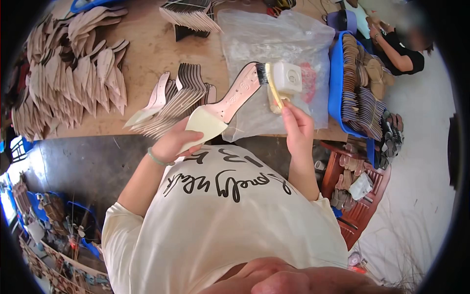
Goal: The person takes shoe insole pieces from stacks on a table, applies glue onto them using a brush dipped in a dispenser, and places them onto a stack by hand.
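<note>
My left hand (174, 141) grips the pale, wide front end of a shoe insole (240, 92), thumb on top. The insole is pinkish with small holes and dark edges, and its narrow heel end points away from me. In my right hand (298, 128) is a brush (275, 90) with a yellow handle, pinched near its lower end. Its dark bristles touch or overlap the heel end of the insole. Just right of the brush stands a white square container (289, 77) with a round mark on top, on a clear plastic sheet (274, 36).
Fanned insoles (178, 100) lie left of the sheet, with large stacks (78, 78) farther left and another bundle (191, 17) at the back. A blue crate (336, 83) full of soles stands right. Another person (396, 51) sits beyond it. A reddish wooden stool (360, 215) holds more pieces.
</note>
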The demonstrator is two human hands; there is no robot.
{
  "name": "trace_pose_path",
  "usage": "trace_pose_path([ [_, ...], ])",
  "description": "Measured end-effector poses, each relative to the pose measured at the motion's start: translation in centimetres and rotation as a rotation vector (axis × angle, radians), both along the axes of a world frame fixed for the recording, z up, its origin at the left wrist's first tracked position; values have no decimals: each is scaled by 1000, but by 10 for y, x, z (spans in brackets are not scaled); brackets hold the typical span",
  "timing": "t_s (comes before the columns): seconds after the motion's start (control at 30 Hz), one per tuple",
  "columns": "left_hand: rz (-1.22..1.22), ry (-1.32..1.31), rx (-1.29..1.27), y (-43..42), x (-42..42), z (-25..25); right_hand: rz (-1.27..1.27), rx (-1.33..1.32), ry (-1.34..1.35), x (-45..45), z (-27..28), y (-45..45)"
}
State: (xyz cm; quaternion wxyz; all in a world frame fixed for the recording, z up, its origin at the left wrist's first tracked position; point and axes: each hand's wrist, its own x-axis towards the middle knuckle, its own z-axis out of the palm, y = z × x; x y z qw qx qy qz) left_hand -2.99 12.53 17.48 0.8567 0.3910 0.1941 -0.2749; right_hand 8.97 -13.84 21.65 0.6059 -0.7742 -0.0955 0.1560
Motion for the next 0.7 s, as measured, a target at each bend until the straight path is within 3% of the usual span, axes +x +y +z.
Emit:
trace_pose_path([
  [0.13, -7, -14, -21, 10, -7, -1, 138, -194, -52, -20, 14, 27],
  [0.33, 24, -25, 19, 8, -10, 2, 290, -533, -396, -43, 7, 48],
  [0.7, -102, -121, 48, 0, -18, 14, 13, -481, -472, -8, 13, 14],
])
